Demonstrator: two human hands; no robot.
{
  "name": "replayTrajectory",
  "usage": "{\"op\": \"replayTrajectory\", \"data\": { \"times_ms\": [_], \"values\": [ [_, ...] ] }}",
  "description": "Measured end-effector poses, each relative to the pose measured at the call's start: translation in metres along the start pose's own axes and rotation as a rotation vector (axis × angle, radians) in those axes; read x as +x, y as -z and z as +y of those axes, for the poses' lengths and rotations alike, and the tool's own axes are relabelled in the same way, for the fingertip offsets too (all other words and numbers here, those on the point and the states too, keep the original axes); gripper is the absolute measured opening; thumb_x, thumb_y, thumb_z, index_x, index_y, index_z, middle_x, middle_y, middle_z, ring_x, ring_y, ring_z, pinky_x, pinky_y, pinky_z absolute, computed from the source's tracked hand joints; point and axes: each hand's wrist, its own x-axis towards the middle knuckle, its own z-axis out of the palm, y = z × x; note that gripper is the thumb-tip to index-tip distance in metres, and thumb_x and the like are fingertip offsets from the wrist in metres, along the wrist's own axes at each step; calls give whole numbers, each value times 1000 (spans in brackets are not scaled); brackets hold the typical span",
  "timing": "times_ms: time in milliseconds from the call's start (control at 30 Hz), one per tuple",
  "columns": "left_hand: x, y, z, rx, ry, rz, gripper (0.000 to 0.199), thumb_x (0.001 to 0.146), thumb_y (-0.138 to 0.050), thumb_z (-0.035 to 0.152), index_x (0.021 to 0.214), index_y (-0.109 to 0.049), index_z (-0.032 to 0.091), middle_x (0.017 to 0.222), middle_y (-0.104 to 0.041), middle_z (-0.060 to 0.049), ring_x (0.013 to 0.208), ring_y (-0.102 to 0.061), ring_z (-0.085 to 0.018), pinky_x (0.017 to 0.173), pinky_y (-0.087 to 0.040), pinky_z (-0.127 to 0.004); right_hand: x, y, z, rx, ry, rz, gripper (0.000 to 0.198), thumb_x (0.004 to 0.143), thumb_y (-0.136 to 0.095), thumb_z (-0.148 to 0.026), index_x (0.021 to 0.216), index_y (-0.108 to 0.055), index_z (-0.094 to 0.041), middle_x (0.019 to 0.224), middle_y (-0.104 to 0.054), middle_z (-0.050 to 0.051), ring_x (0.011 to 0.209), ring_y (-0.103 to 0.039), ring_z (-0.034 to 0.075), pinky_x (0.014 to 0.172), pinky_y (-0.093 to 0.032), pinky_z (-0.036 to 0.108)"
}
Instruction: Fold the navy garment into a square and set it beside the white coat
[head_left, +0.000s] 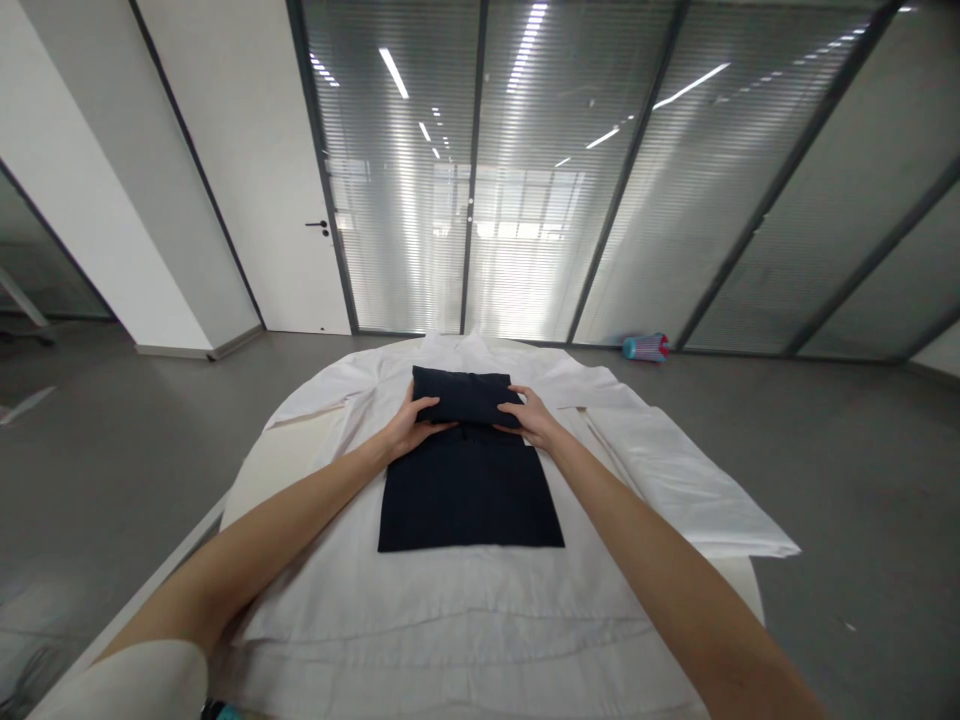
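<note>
A dark navy garment point(469, 490) lies flat on a white cloth-covered table point(465, 610), its far end folded over into a thick roll point(465, 393). My left hand point(411, 425) grips the left end of that folded part. My right hand point(531, 415) grips its right end. Both arms reach forward over the table, with the unfolded rectangle of the garment lying between them.
White garments point(675, 470) are spread under the dark one and hang off the table's right side. A pink and teal bottle point(646, 347) lies on the grey floor by the glass wall. A white door point(292, 230) stands at the back left.
</note>
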Motion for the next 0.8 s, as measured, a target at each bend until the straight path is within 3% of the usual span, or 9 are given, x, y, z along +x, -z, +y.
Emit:
{"op": "replayTrajectory", "data": {
  "times_ms": [167, 267, 400, 533, 667, 800],
  "values": [
    [6, 1, 12, 122, -34, 46, 54, 72, -71, 8, 122, -59, 26, 107, -67, -4, 93, -68, -21, 78, -62, -35, -2, 0, 0, -21, 34, -8, 53, 71, -69, -7, 116, -48, -27, 93, -64, -1, 77, -66, 16, 64, -65, 37],
    [8, 10, 19, 325, -21, 126, 55, 68, -77, 11, 120, -59, 23, 101, -69, -6, 84, -68, -20, 67, -60, -29, -4, 1, -1, -196, 102, 3, 53, 72, -70, -15, 120, -50, -29, 94, -64, 1, 78, -66, 19, 64, -63, 39],
    [10, 22, 12, 492, -57, 226, 90, 62, -85, 9, 140, -45, 29, 101, -70, -5, 83, -70, -22, 70, -60, -34, -2, 5, 2, -585, 269, 112, 53, 65, -77, -18, 114, -57, -27, 100, -67, 4, 91, -66, 26, 80, -57, 42],
    [12, 28, 3, 498, -150, 208, 112, 59, -87, 7, 151, -31, 36, 112, -69, -4, 96, -70, -23, 87, -57, -38, 0, 7, 7, -774, 346, 144, 53, 67, -79, -21, 115, -58, -27, 98, -69, 6, 103, -64, 33, 97, -47, 48],
    [15, 29, 1, 465, -228, 165, 102, 56, -84, 2, 144, -45, 34, 121, -66, -3, 110, -65, -23, 99, -52, -36, 1, 7, 11, -826, 374, 125, 51, 74, -75, -24, 121, -56, -27, 102, -68, 8, 105, -63, 35, 99, -44, 50],
    [12, 30, 13, 691, -264, 166, 65, 55, -85, 4, 114, -68, 25, 115, -65, -5, 120, -58, -28, 110, -42, -42, -9, 5, 8, -931, 406, 158, 54, 74, -76, -25, 124, -57, -25, 115, -63, 13, 113, -58, 38, 102, -41, 54]
  ]
}}
